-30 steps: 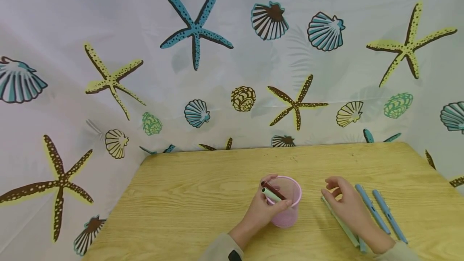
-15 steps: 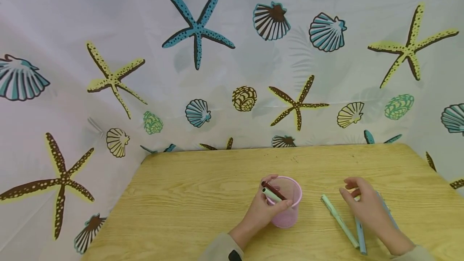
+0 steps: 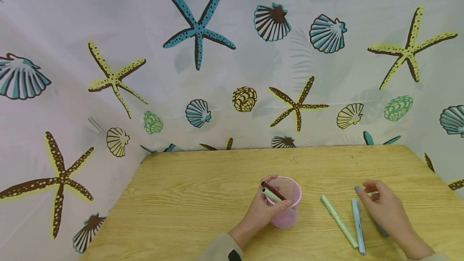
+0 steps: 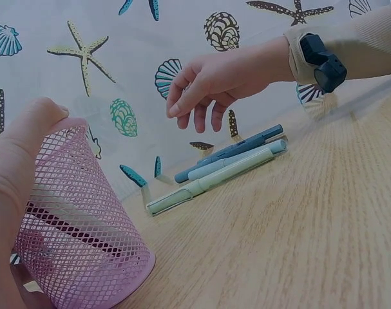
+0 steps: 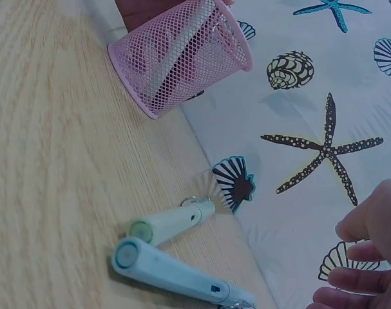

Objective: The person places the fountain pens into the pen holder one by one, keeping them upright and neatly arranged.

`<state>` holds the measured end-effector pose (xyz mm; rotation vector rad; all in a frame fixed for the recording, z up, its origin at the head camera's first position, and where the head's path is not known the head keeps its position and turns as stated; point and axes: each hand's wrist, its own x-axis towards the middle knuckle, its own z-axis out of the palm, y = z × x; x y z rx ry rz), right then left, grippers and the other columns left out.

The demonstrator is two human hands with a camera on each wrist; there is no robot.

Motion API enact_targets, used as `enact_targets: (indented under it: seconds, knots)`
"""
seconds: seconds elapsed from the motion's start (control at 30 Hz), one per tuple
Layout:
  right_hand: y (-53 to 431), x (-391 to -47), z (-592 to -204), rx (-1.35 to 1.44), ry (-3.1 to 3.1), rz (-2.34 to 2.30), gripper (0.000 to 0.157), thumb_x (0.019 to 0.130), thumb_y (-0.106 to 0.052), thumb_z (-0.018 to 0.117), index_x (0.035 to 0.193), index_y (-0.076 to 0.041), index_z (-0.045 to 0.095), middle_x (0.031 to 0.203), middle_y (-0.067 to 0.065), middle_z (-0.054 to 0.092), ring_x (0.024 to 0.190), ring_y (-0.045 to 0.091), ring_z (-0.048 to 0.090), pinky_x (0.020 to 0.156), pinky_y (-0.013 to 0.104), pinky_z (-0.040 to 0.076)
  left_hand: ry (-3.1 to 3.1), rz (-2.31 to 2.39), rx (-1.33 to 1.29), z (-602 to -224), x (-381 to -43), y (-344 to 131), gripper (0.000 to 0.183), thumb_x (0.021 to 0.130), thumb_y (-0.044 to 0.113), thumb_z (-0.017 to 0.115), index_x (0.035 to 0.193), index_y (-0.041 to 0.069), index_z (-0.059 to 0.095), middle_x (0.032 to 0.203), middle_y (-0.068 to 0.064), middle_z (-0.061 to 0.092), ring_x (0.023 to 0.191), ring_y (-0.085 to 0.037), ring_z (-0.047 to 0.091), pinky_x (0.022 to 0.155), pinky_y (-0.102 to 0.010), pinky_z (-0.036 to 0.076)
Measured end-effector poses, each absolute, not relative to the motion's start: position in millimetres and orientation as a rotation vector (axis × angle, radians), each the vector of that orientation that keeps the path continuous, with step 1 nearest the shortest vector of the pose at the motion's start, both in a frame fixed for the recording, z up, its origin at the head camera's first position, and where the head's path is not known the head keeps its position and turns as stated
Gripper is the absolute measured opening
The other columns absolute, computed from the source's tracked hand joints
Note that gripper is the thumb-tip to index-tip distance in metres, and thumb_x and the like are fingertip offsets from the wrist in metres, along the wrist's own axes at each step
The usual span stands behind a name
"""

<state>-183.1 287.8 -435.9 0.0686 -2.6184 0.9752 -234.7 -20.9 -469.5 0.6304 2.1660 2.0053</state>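
My left hand grips a pink mesh pen cup, thumb at the near rim and fingers around its far side. Inside, a dark red pen and a pale green pen lean toward the left rim. My right hand hovers over the pens on the table, fingers loosely bent and holding nothing. In the left wrist view this hand hangs above the pens. Under it in the head view, a darker blue pen is mostly hidden. A light blue pen and a light green pen lie left of it.
The wooden table ends at the back against a hanging cloth printed with starfish and shells. The cloth also rises at both sides. The light green and light blue pens converge at their near ends.
My right hand has moved right, from above the light green pen to above the blue pens, uncovering the light blue pen. My left hand and the cup have stayed in place.
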Motion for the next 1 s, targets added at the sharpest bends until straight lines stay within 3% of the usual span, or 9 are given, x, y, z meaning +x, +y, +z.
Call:
enact_targets:
  seconds: [0.27, 0.47, 0.87, 1.0]
  knots:
    - [304, -180, -438, 0.0, -2.618, 0.953, 0.042, 0.095, -0.027, 0.054, 0.116, 0.009, 0.05, 0.099, 0.021, 0.058, 0.078, 0.026, 0.057, 0.054, 0.026, 0.045, 2.159, 2.016, 0.639, -471, -234, -20, 0.067, 0.08, 0.028, 0.073, 0.134, 0.034, 0.033, 0.128, -0.018, 0.043, 0.12, -0.031, 0.043, 0.096, -0.045, 0.038]
    - [315, -180, -437, -0.029, -2.658, 0.924, 0.044, 0.095, -0.028, 0.052, 0.115, 0.012, 0.05, 0.099, 0.026, 0.057, 0.077, 0.031, 0.058, 0.056, 0.035, 0.048, 2.171, 2.021, 0.63, -470, -234, -20, 0.067, 0.08, 0.027, 0.073, 0.134, 0.034, 0.034, 0.127, -0.017, 0.044, 0.118, -0.031, 0.044, 0.096, -0.044, 0.038]
    - [335, -184, -442, -0.222, -2.901, 0.901, 0.069, 0.095, -0.045, 0.045, 0.119, 0.019, 0.04, 0.103, 0.037, 0.052, 0.084, 0.042, 0.056, 0.06, 0.044, 0.047, 2.2, 1.996, 0.627, -469, -234, -20, 0.066, 0.08, 0.028, 0.073, 0.133, 0.035, 0.034, 0.126, -0.017, 0.044, 0.116, -0.03, 0.046, 0.095, -0.045, 0.039]
    - [339, -186, -446, -0.204, -2.971, 0.847, 0.061, 0.094, -0.036, 0.051, 0.113, 0.021, 0.044, 0.095, 0.035, 0.055, 0.083, 0.044, 0.057, 0.061, 0.045, 0.048, 2.192, 2.0, 0.635, -469, -234, -20, 0.066, 0.08, 0.027, 0.073, 0.133, 0.034, 0.034, 0.127, -0.017, 0.044, 0.117, -0.031, 0.045, 0.095, -0.045, 0.038]
